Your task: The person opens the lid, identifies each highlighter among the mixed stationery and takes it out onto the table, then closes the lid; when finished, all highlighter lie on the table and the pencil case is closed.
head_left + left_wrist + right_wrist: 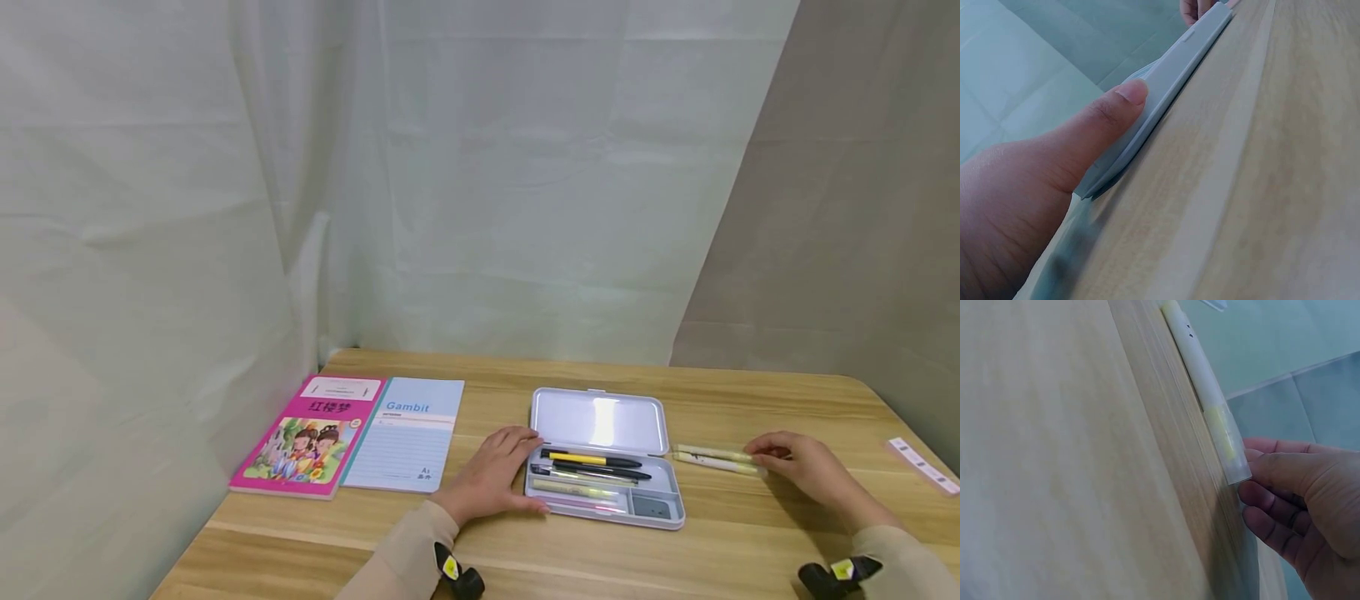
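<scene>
A white pencil case (660, 523) lies with its lid (570, 417) raised back; inside are several pens, among them a yellow-and-black pen (585, 459), and a grey eraser (651, 507). My left hand (491, 475) grips the case's left end, thumb along its front wall, as the left wrist view also shows. To the right of the case lie two slim pens side by side, a yellowish pen (712, 452) and a whiter pen (716, 463). My right hand (802, 471) pinches the yellowish pen's right end; the whiter pen (1200, 369) partly hides the fingertips in the right wrist view.
A pink picture-covered book (307, 442) and a light blue notebook (405, 433) lie at the left of the wooden table (600, 567). Near the right edge is a pale pink-and-white strip (924, 465). Pale curtains (510, 183) hang behind the table.
</scene>
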Demonstrator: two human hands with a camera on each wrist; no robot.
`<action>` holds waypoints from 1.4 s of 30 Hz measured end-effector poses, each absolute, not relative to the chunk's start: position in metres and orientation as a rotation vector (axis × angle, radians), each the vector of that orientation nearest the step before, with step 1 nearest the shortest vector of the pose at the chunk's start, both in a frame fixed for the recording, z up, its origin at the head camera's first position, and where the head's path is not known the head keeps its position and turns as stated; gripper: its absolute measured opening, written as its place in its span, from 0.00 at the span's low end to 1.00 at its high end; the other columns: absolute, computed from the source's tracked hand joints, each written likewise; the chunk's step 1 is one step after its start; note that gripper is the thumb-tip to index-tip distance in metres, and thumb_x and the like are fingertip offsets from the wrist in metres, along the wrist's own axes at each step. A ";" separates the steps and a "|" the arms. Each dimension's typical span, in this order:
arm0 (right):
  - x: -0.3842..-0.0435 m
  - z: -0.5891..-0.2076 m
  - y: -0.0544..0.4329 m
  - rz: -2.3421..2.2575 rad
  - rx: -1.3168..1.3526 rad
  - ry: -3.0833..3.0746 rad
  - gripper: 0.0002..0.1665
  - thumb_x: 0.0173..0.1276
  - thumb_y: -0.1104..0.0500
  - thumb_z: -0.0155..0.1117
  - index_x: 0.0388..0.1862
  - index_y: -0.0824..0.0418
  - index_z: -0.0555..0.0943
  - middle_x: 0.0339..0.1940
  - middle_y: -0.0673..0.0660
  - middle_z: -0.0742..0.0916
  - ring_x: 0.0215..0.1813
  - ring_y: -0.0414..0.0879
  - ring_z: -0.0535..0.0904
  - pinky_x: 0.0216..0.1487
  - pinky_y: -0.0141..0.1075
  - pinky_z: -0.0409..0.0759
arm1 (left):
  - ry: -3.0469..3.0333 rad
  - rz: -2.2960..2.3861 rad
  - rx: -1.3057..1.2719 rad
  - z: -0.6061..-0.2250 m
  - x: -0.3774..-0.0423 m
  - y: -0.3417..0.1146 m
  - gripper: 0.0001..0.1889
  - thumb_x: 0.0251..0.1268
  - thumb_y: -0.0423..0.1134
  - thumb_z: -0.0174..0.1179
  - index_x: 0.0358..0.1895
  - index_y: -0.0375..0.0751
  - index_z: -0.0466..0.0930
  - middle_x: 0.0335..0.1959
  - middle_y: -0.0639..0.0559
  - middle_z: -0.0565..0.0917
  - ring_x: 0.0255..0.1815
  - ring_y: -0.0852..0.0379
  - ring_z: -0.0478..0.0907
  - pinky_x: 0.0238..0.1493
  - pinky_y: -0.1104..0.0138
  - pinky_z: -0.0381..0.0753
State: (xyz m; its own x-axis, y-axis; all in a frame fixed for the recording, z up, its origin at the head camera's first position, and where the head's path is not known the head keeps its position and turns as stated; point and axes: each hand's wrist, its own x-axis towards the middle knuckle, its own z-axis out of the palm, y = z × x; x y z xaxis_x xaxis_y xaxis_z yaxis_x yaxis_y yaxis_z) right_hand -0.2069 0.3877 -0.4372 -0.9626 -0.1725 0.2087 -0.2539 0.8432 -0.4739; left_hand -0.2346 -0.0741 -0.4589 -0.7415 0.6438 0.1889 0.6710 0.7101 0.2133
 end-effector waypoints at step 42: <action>-0.202 -0.395 0.372 0.712 0.339 -2.898 0.13 0.68 0.57 0.63 0.46 0.64 0.83 0.37 0.53 0.87 0.32 0.23 0.71 0.31 0.28 0.77 | -2.758 -0.395 -1.109 -0.460 -0.236 -0.074 0.51 0.45 0.76 0.59 0.70 0.47 0.64 0.69 0.53 0.67 0.72 0.53 0.61 0.75 0.57 0.61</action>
